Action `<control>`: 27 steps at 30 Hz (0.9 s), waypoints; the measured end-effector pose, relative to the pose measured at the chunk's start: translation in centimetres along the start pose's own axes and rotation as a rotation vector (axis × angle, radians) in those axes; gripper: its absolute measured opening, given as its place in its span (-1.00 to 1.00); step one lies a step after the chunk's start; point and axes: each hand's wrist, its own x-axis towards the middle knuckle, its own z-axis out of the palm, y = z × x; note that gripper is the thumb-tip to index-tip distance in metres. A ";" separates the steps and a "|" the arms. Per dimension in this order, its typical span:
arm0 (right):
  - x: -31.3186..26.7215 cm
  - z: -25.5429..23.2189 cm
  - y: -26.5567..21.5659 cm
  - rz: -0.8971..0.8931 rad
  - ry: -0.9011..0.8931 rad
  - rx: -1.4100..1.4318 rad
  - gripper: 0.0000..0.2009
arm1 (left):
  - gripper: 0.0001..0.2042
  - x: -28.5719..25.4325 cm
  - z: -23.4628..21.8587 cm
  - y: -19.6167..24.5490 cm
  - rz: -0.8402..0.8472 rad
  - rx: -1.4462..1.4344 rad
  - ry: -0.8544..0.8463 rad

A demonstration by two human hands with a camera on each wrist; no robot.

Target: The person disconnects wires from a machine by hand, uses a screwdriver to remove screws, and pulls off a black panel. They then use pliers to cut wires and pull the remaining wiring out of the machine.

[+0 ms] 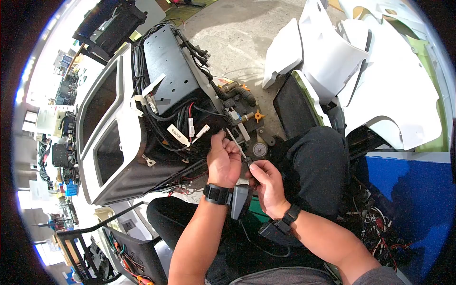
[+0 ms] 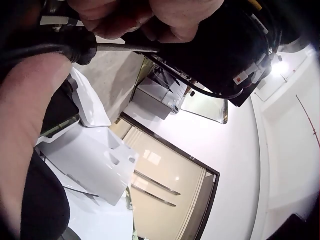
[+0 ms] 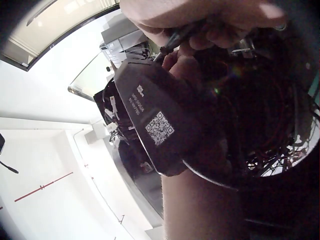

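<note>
My right hand [image 1: 270, 185] grips the dark handle of a screwdriver [image 1: 248, 162], thumb along it. Its thin metal shaft points up and left, past the curled fingers of my left hand [image 1: 224, 164]. In the left wrist view the shaft [image 2: 125, 48] runs close under those fingers [image 2: 165, 22], its tip near a dark part. The left fingertips are at the lower edge of a machine housing [image 1: 166, 61], beside a bundle of black cables [image 1: 180, 121] with white labels. I cannot tell whether the left fingers pinch something. In the right wrist view, the wrist camera [image 3: 155, 115] partly covers the hands.
A corrugated black hose [image 1: 230, 92] and an orange knob [image 1: 259, 116] sit just beyond the hands. White molded panels [image 1: 332, 61] stand at the right. Below them are a blue surface [image 1: 408, 204] and tangled wires [image 1: 380, 232]. Pliers and other tools [image 1: 128, 266] lie at lower left.
</note>
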 end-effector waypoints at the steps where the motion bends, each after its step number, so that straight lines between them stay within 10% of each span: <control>1: 0.0 0.0 0.1 0.000 0.001 0.001 -0.83 | -0.77 -0.1 0.0 0.0 0.001 -0.016 0.003; 18: 0.0 0.1 -0.6 -0.054 -0.002 0.004 -0.89 | -0.92 -3.7 -3.4 3.1 -0.244 -0.028 -0.485; 27: -0.3 0.1 -0.4 -0.091 0.045 -0.054 -0.89 | -0.74 -5.1 -4.7 4.0 -0.167 0.089 -0.335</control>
